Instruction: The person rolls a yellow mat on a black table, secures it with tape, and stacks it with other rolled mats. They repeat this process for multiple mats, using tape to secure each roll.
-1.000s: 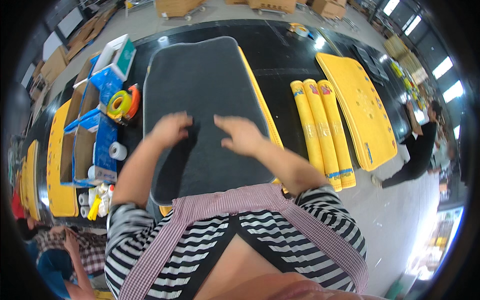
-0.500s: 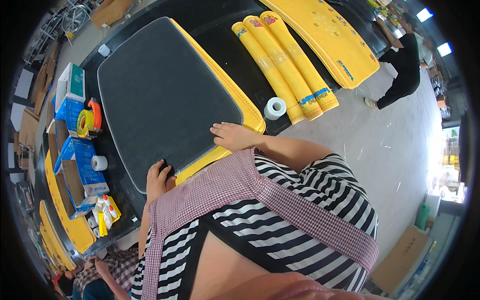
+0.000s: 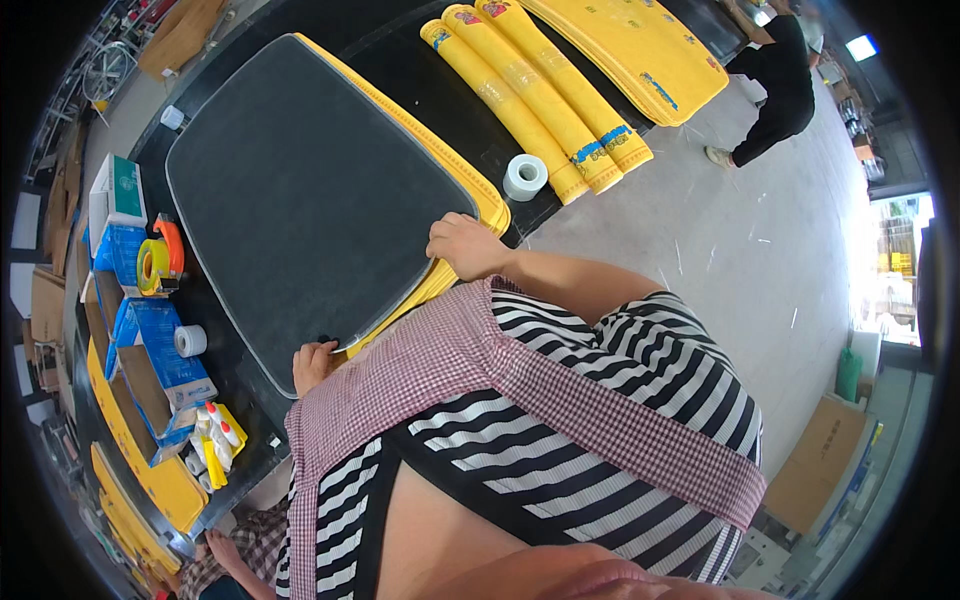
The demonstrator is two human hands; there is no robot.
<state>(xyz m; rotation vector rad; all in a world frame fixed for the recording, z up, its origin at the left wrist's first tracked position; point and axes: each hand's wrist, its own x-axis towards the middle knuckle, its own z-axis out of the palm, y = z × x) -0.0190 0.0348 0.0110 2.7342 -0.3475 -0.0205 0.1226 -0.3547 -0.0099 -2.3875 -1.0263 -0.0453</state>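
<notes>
Far left: blue boxes (image 3: 150, 330) and tape rolls (image 3: 157, 262) lie on the black table (image 3: 400, 50). Left hand (image 3: 315, 365) touches the near edge of the dark grey panel (image 3: 300, 190); finger state cannot be determined. The panel lies flat on yellow boards (image 3: 470, 185), centre-table. Right hand (image 3: 462, 245) grips the panel's right corner, fingers curled together. Right: white tape roll (image 3: 525, 176), yellow rolled mats (image 3: 540, 95).

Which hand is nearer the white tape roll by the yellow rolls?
Right. The right hand grips the black pad's near corner just below the tape roll; the left hand is farther along the pad's edge.
</notes>
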